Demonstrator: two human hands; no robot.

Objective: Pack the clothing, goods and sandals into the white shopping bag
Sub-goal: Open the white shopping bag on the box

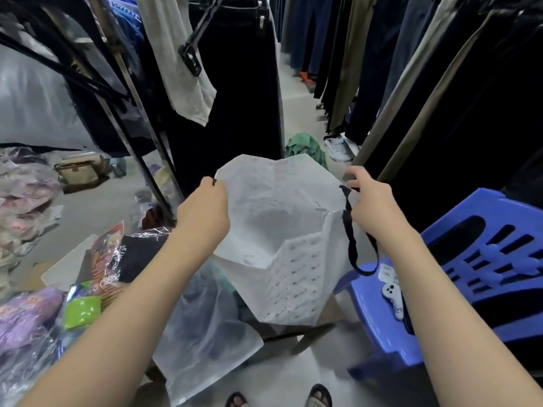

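Observation:
I hold the white shopping bag (293,254) up in front of me with its mouth spread wide. My left hand (205,210) pinches the bag's left rim. My right hand (373,207) grips the right rim, where a black strap handle (352,248) loops down. The inside of the bag looks pale and bare from here. Below the bag lies dark clothing in a clear plastic sleeve (205,324). Left of it is a black garment in plastic (138,254) and colourful packaged goods (102,259). Purple items in plastic (23,315) sit at the far left.
A blue plastic stool (476,274) stands at my right with a small white device (392,298) on it. Racks of hanging trousers line both sides of a narrow aisle. A green garment (305,146) and shoes (340,148) lie on the floor ahead. My sandalled feet (279,398) are below.

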